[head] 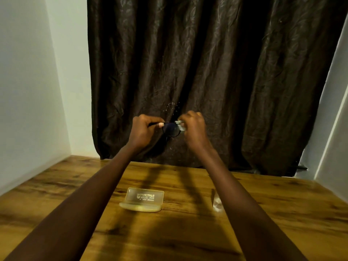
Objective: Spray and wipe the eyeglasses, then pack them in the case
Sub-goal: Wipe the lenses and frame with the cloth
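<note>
While the person is holding the eyeglasses [171,130] up in the air, well above and beyond the case [143,199], the frame's long axis is running pretty much side to side between the two hands. One dark lens is showing, tilted a bit down toward the right. A temple arm is sticking out past the left hand [144,129], on the far-left side of the case.

That left hand is pinching the frame at its outer corner, thumb on top, with the other fingers curled under. The right hand [194,127] is bunching a small white cloth [180,126] in its fingertips and pressing it against the other end of the frame, so that lens is hiding behind the cloth and knuckles.

As for the case, it's sitting on the wooden table [75,185], a pale see-through yellowish box lying flat, long side left to right, with printing on its top face. Honestly can't tell if it's open or shut, or what's in it.

To the right of the case, a small clear bottle [217,203] is lying on the wood, half tucked behind the right forearm. Behind the case, a dark curtain [207,63] is hanging as the backdrop.
</note>
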